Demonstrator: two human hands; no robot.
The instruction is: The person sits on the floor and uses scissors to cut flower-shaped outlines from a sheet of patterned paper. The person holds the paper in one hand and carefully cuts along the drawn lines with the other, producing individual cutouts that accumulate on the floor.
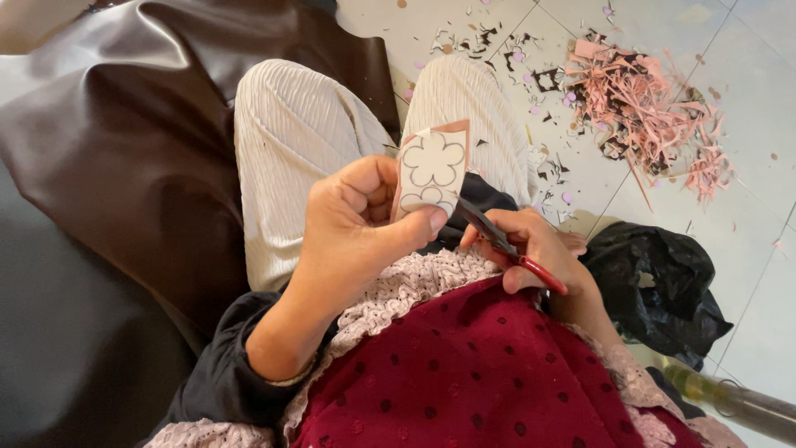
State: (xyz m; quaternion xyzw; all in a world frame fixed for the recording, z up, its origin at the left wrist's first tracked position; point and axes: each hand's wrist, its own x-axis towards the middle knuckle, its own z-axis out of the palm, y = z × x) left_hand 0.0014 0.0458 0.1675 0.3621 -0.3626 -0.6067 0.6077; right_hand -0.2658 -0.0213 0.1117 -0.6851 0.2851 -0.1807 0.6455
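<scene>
Pale floor tiles (746, 124) spread out below, littered with a heap of pink paper scraps (647, 108) and smaller dark and lilac bits scattered toward the knees. Dark brown leather seat (124, 166) fills the left side, and the person sits on it in cream ribbed trousers (290, 141) and a dark red dotted top (464, 373) with a lace edge. Left hand (356, 224) is up in the middle, its grip pinching a paper card (433, 170) between thumb and curled fingers; the card stands upright, white with flower outlines drawn on it and a pink border. Right hand (543, 249) sits just beside it, its grip wrapped around red-handled scissors (497, 241), the dark blades pointing up toward the card's lower edge, close to the left thumb. Black plastic bag (655, 282) lies crumpled on the floor by the right wrist.
</scene>
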